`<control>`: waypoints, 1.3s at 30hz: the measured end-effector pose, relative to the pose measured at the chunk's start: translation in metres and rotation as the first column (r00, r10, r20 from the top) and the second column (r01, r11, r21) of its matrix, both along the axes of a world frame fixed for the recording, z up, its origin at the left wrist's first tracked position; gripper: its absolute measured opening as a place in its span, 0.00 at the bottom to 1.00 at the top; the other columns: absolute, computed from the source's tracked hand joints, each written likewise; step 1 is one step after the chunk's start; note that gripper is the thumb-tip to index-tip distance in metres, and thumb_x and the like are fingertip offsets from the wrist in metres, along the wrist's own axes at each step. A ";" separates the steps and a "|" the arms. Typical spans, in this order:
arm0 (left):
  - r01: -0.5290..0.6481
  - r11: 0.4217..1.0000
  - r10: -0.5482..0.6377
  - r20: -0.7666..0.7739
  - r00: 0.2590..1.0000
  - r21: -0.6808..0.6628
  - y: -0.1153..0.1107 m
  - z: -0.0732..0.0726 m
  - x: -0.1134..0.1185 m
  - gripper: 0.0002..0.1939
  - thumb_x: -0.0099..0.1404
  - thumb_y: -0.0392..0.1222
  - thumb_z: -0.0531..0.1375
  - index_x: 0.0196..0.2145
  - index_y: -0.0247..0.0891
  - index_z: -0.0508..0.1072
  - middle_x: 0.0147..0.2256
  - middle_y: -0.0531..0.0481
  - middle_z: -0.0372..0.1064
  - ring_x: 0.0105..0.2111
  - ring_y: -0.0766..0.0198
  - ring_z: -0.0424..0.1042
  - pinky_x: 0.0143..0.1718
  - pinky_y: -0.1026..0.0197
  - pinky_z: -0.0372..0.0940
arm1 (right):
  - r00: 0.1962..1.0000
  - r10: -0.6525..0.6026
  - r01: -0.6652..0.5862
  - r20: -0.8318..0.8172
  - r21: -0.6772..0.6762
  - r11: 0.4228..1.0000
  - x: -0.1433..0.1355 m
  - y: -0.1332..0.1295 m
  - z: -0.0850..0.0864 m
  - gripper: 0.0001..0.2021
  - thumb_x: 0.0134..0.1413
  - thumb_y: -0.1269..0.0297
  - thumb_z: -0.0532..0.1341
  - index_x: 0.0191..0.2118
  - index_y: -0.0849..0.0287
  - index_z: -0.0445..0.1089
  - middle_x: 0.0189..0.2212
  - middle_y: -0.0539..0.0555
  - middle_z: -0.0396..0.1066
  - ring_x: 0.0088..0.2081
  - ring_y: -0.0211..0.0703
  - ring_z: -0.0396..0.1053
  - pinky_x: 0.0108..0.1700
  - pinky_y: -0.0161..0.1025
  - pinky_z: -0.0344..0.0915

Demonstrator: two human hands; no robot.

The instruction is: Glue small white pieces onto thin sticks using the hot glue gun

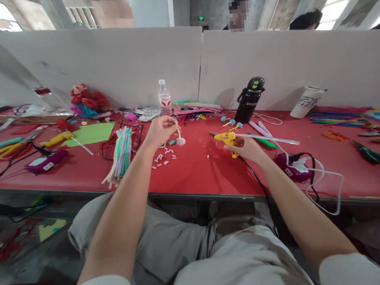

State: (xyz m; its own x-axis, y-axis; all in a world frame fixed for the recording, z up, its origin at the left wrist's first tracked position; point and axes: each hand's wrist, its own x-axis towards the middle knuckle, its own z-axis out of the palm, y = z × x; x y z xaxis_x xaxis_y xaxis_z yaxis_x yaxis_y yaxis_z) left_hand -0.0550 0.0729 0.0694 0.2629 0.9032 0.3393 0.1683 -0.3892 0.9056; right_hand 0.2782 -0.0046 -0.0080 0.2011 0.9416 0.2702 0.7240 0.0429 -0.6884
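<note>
Between the fingertips of my left hand (163, 131) is the thin pale stem of a small light-pink flower (181, 141), which points down just over the red tabletop (192, 173). Small pink cut pieces (165, 157) lie scattered below that hand. My right hand (248, 149) is wrapped round a yellow hot glue gun (225, 137); its nozzle faces left, toward the flower, with a gap between them. A clear glue stick (275, 139) sticks out of the gun's back. One loose pink piece (207, 156) rests between the hands.
Left of my arm lies a bundle of pastel pipe cleaners (121, 152). A water bottle (164, 98) and a black flask (250, 100) stand at the back, with small blue flowers (232, 122) nearby. A purple box (293, 167) with cables sits right. A white partition (105, 65) closes the far side.
</note>
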 end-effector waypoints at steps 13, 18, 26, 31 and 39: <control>-0.103 0.974 0.122 -0.085 0.989 0.202 0.012 -0.005 -0.006 0.07 0.61 0.38 0.61 0.38 0.36 0.71 0.32 0.48 0.74 0.29 0.63 0.76 0.32 0.62 0.72 | 0.699 0.701 -0.703 0.140 -0.040 0.710 -0.158 -0.013 0.026 0.08 0.61 0.67 0.58 0.41 0.58 0.74 0.38 0.55 0.74 0.37 0.41 0.70 0.42 0.37 0.62; -0.144 0.963 0.168 -0.090 0.982 0.229 0.017 -0.006 -0.014 0.05 0.61 0.38 0.60 0.36 0.37 0.73 0.32 0.48 0.74 0.30 0.63 0.75 0.33 0.62 0.71 | 0.752 0.615 -0.600 0.239 -0.140 0.788 -0.210 0.024 0.013 0.06 0.60 0.65 0.61 0.40 0.58 0.74 0.40 0.56 0.72 0.41 0.44 0.70 0.41 0.37 0.62; -0.167 0.960 0.197 -0.117 0.974 0.224 0.014 -0.002 -0.012 0.05 0.60 0.35 0.59 0.35 0.36 0.74 0.33 0.48 0.74 0.30 0.65 0.74 0.34 0.63 0.71 | 0.748 0.590 -0.535 0.304 -0.251 0.807 -0.225 0.019 0.005 0.07 0.64 0.65 0.57 0.42 0.62 0.69 0.45 0.62 0.70 0.43 0.49 0.70 0.42 0.41 0.64; -0.137 0.958 0.185 -0.179 0.966 0.253 0.016 -0.005 -0.012 0.08 0.60 0.36 0.58 0.35 0.36 0.76 0.33 0.47 0.75 0.29 0.64 0.74 0.32 0.63 0.71 | 0.752 0.605 -0.596 0.261 -0.124 0.794 -0.209 0.013 -0.005 0.04 0.63 0.70 0.55 0.40 0.63 0.66 0.42 0.62 0.70 0.42 0.46 0.69 0.45 0.40 0.64; 0.037 0.985 0.026 -0.365 0.931 0.166 0.004 -0.010 -0.006 0.11 0.57 0.36 0.59 0.36 0.38 0.80 0.31 0.47 0.77 0.31 0.59 0.76 0.35 0.60 0.70 | 0.779 0.561 -0.534 -0.279 0.174 0.828 -0.143 0.023 0.009 0.08 0.55 0.60 0.60 0.33 0.57 0.63 0.27 0.50 0.69 0.29 0.39 0.69 0.37 0.39 0.66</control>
